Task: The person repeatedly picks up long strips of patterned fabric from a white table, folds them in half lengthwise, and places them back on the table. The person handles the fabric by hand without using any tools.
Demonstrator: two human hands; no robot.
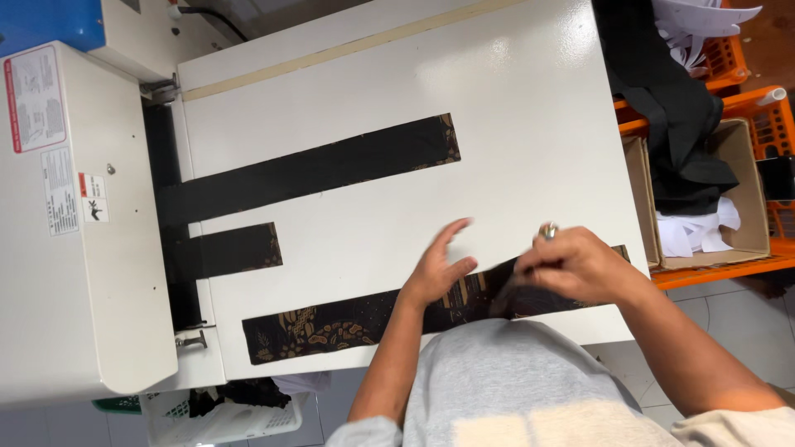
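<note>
A long dark fabric strip with a brown pattern (331, 323) lies along the near edge of the white table (513, 108). My left hand (437, 269) rests its heel on the strip's middle, fingers spread and lifted. Closed over the strip's right part, my right hand (571, 265), with a ring on one finger, pinches the fabric up off the table. Farther back, a long black strip (315, 170) and a short black strip (228, 251) lie across the table. Their left ends reach the dark feed belt (170, 165).
A white machine housing with labels (74, 232) stands at the left. At the right, a cardboard box (749, 207) with white pieces and black cloth (679, 124) sits among orange crates (766, 103). A white basket (207, 414) is below the table's left corner.
</note>
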